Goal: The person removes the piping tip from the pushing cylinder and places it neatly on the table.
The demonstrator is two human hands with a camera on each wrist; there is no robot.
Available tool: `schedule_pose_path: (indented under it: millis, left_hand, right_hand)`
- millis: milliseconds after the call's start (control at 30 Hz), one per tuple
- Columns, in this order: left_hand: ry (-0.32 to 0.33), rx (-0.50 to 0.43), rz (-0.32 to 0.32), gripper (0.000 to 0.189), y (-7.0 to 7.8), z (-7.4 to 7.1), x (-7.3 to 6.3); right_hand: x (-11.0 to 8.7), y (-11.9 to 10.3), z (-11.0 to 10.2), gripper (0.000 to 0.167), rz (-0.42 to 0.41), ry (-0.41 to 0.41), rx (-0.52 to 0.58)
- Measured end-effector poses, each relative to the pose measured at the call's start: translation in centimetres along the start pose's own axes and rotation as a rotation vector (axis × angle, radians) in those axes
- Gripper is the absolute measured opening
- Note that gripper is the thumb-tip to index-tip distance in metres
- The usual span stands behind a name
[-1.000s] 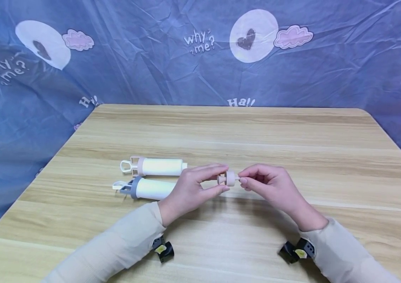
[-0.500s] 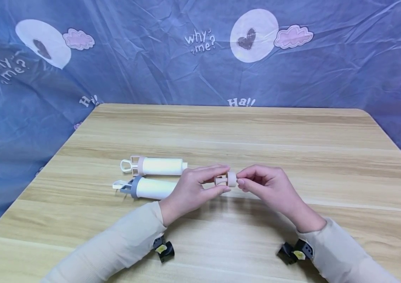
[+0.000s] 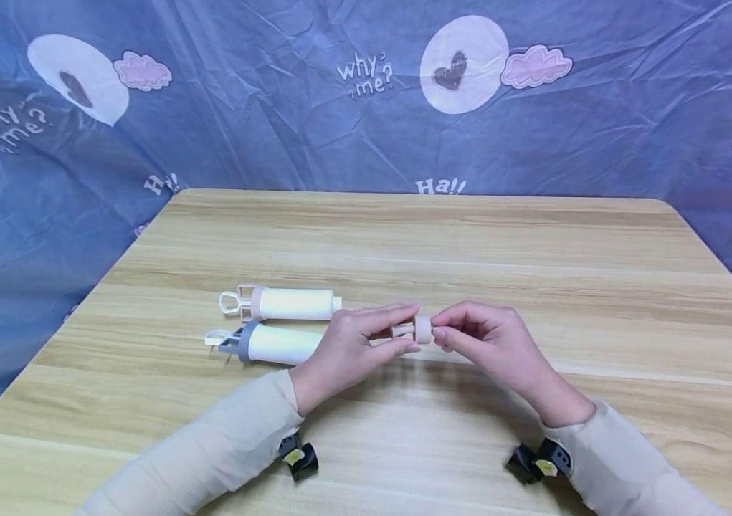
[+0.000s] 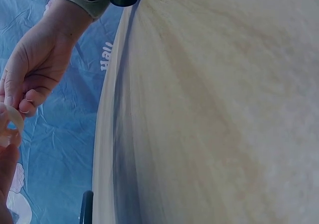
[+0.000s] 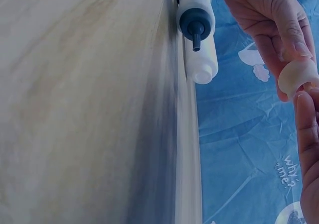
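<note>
My left hand (image 3: 353,347) holds a small pale-pink collar (image 3: 423,330) between its thumb and fingertips, above the table. A narrow stem (image 3: 402,331) of similar colour runs through the collar and sticks out on its left, inside the left hand's grip. My right hand (image 3: 497,344) pinches the stem's right end close against the collar; the fingertips hide that end. The right wrist view shows the collar (image 5: 296,78) with the left thumb on its outer wall. Only part of the collar (image 4: 16,118) appears at the left wrist view's edge.
Left of the hands, two white tubes lie side by side on the wooden table (image 3: 366,236): one with a pink collar and loop handle (image 3: 297,304), one with a grey-blue collar (image 3: 283,345), partly behind the left hand. A printed blue cloth (image 3: 301,122) hangs behind.
My right hand has shifted slightly left toward the collar. More of the stem now shows on the collar's left side. The left hand has hardly moved.
</note>
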State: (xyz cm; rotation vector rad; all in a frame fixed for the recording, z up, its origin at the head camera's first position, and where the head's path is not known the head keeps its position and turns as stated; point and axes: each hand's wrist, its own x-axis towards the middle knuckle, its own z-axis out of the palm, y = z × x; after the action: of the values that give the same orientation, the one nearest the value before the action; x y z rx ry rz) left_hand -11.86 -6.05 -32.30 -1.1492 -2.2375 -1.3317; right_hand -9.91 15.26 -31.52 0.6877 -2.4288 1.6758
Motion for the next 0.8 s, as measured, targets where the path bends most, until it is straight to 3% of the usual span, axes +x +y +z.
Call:
schedule_pose_path:
  millis: [167,367,800]
  left_hand:
    - [0.004,-0.014,0.004,0.038,-0.13,0.02,0.01]
    - [0.008,-0.034,-0.002,0.038,-0.15,0.09,0.01]
    - [0.012,-0.059,-0.001,0.038,-0.04,0.44,0.06]
  right_hand:
    - [-0.02,0.13,0.06,0.019,0.03,0.026,0.003]
    - [-0.04,0.22,0.22,0.03,0.067,-0.038,0.02]
    - [-0.01,0.37,0.21,0.03,0.108,-0.082,0.04]
